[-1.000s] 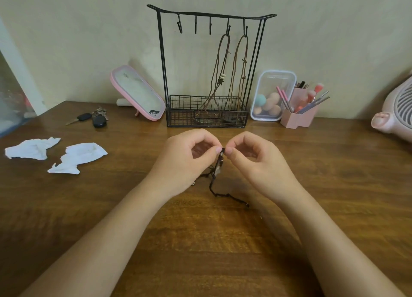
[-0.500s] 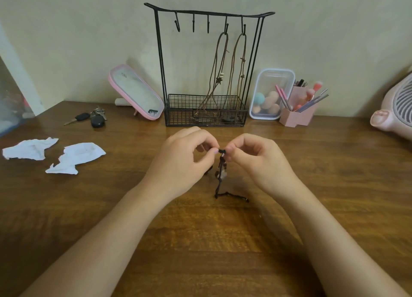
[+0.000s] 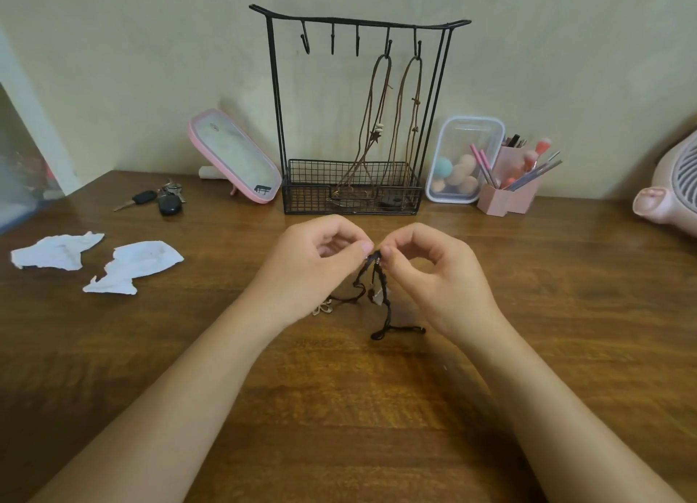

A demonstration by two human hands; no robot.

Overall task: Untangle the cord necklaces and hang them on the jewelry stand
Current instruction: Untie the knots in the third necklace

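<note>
black cord necklace (image 3: 377, 295): thin, knotted, small pale pendant, tail lying on wooden table (image 3: 565, 314) | left hand (image 3: 320, 261) and right hand (image 3: 433, 272): both pinching its top | jewelry stand (image 3: 354, 117): two brown necklaces (image 3: 392, 117) hanging

Keys (image 3: 162, 200) left of stand (image 3: 354, 125) — cup (image 3: 507, 197) right, on table (image 3: 339, 408).

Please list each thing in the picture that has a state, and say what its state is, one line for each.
Black cord: tangled, top pinched, lower end on the table.
Left hand: fingers shut on the black cord.
Right hand: fingers shut on the black cord.
Stand: upright, three hooks free.
Brown necklaces: hanging on the two right hooks.
Box: closed, standing on end.
Mirror: propped, tilted back.
Tissues: crumpled, lying on the table.
</note>
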